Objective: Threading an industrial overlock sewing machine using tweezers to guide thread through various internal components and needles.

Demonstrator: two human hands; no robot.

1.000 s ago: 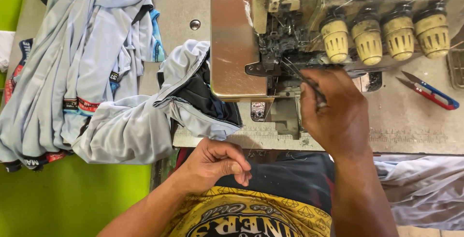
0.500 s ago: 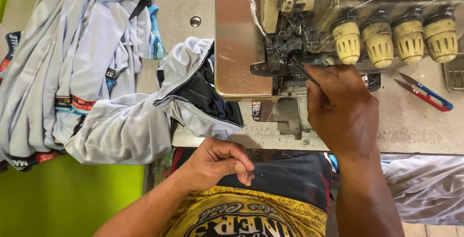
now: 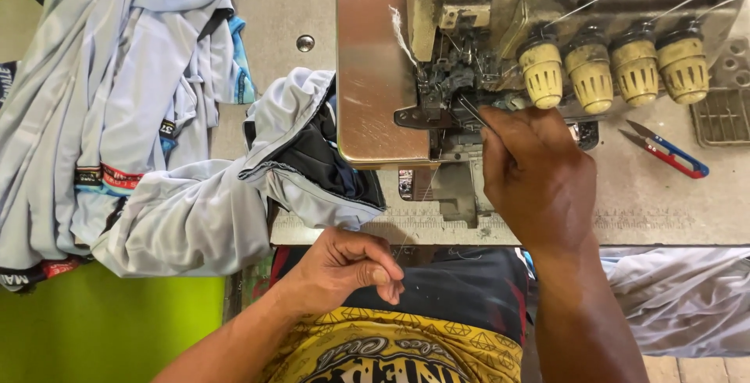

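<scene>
My right hand (image 3: 539,176) pinches thin metal tweezers (image 3: 471,110) whose tips reach into the needle area of a worn overlock sewing machine (image 3: 484,8). A pale thread (image 3: 428,187) runs down from the machine toward my left hand (image 3: 344,267), which is closed in a loose fist near my lap, fingertips pinched together on the thread. Several yellow tension knobs (image 3: 613,74) line the machine's front. A brown metal plate (image 3: 371,62) covers the machine's left side.
A heap of light grey garments (image 3: 117,117) with dark and coloured trim lies on the left of the table (image 3: 281,0). Red-and-blue thread snips (image 3: 668,152) lie at the right. More grey fabric (image 3: 680,297) hangs at the lower right. A green surface (image 3: 94,328) is at the lower left.
My right hand has shifted slightly while working the tweezers at the needle area. My left hand stays in place by my lap. The view has drifted a little.
</scene>
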